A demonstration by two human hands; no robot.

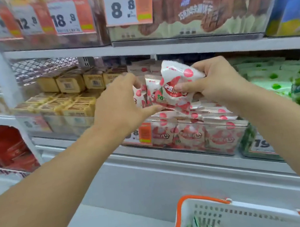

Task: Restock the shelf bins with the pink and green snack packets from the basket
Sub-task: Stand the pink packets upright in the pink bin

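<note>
Basket (212, 217), pink packets (174, 83), tag "8.8" (123, 7)

Yellow boxed snacks (70, 93) sit left, red packs (7, 149) lower, price tags (127, 5) above.

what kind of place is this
Most likely a shop's snack aisle: price tags clipped to the shelf fronts, clear bins full of pink snack packets, and a white shopping basket with orange handles below.

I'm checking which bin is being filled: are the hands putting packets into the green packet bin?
No: both the left hand and right hand hold pink-and-white snack packets over the clear pink-packet bin.
</note>
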